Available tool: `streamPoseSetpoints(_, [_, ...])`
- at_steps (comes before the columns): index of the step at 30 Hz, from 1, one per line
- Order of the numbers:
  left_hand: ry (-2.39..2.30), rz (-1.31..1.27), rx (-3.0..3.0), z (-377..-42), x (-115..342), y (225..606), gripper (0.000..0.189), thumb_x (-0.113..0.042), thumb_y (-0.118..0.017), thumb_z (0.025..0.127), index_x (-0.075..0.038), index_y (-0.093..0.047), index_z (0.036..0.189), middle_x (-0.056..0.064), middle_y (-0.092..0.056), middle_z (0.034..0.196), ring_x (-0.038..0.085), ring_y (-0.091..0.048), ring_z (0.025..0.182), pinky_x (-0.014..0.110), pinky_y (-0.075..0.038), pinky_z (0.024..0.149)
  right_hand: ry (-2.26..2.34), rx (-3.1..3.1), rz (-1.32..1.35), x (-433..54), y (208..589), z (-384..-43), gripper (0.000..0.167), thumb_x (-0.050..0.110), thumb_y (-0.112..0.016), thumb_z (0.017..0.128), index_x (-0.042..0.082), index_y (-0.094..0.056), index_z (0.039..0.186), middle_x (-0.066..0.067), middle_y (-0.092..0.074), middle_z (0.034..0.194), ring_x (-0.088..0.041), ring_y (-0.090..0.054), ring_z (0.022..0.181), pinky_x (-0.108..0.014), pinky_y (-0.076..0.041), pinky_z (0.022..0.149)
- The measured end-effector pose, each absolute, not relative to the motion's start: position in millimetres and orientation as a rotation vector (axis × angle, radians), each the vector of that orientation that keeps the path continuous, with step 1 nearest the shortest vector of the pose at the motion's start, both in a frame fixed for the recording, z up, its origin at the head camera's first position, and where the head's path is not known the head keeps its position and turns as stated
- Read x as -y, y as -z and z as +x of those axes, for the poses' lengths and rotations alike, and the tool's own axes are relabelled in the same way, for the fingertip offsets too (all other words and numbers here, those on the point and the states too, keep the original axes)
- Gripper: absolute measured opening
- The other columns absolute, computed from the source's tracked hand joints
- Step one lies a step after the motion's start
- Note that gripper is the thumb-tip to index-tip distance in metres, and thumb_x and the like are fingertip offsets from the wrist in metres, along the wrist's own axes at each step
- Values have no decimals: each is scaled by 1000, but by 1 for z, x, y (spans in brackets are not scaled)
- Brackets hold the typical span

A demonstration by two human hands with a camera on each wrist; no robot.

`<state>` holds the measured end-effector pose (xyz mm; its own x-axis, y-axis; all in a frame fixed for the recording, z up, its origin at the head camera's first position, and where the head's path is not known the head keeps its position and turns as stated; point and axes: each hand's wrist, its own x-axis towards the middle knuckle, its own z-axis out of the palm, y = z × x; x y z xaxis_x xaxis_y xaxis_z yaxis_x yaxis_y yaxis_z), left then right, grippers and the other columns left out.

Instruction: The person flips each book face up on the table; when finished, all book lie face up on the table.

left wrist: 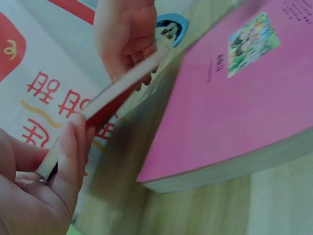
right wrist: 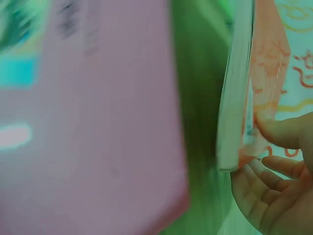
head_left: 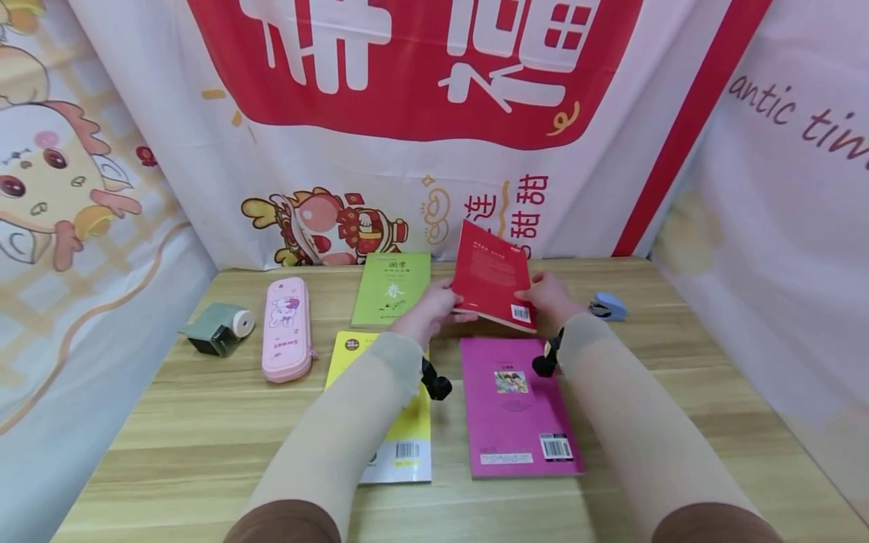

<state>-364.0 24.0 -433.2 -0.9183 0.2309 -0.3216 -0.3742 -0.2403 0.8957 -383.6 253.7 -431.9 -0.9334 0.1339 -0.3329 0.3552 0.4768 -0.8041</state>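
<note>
Red and slanted above the desk [head_left: 713, 392], the thin book [head_left: 492, 273] is pinched at its lower left by my left hand [head_left: 433, 308] and lower right by my right hand [head_left: 551, 296], so a slackened grip could drop it onto the magenta book [head_left: 517, 415] nearer me.

Red book [head_left: 492, 273] tilted in fingers [head_left: 465, 317], magenta book [head_left: 517, 415] nearer, green book [head_left: 391, 290] leftward

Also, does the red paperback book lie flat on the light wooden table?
No, the left hand and the right hand hold the red paperback book tilted above the light wooden table.
</note>
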Motion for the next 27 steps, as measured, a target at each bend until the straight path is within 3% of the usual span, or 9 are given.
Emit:
streamPoseSetpoints(7, [-2122,-92,-1692,-364,-4,423,59,7,-47,98,-16,-41,152,26,-62,116,31,-70,72,36,-61,68,1782,-2424,400,-262,409,-392,64,15,-61,98,-1,-26,149,-22,-45,137,-30,-58,106,-37,-55,83])
streamPoseSetpoints(13, [-1981,67,-1703,-360,10,422,56,0,-49,101,-19,-39,153,27,-63,114,30,-69,68,32,-61,63,1963,-2404,440,-285,387,-391,73,12,-57,100,13,-11,157,-20,-35,147,-20,-60,93,-29,-57,74])
streamPoseSetpoints(18, [-1919,117,-1739,-359,16,424,55,-3,-51,101,-18,-40,152,22,-66,104,26,-67,64,29,-59,60,2075,-2378,395,-304,377,-388,57,10,-54,101,11,-31,152,-16,-51,124,-9,-63,68,-25,-57,62])
streamPoseSetpoints(21, [-1913,85,-1773,-359,17,426,52,-7,-51,101,-15,-41,151,16,-68,91,20,-65,58,24,-56,54,2130,-2338,347,-310,374,-386,36,13,-53,101,7,-49,136,-6,-61,102,-9,-63,67,-25,-57,62])
streamPoseSetpoints(24, [-1917,-5,-1834,-360,17,427,48,-11,-52,102,-13,-44,149,11,-68,80,14,-61,51,19,-49,48,2217,-2256,308,-312,368,-385,23,11,-50,100,2,-55,121,0,-65,87,-11,-62,66,-26,-57,62])
streamPoseSetpoints(27, [-1923,-94,-1905,-360,18,428,44,-14,-53,102,-11,-49,146,7,-67,75,11,-57,49,18,-44,48,2285,-2165,298,-310,362,-383,21,8,-48,99,5,-58,118,0,-65,90,-13,-63,67,-26,-57,63])
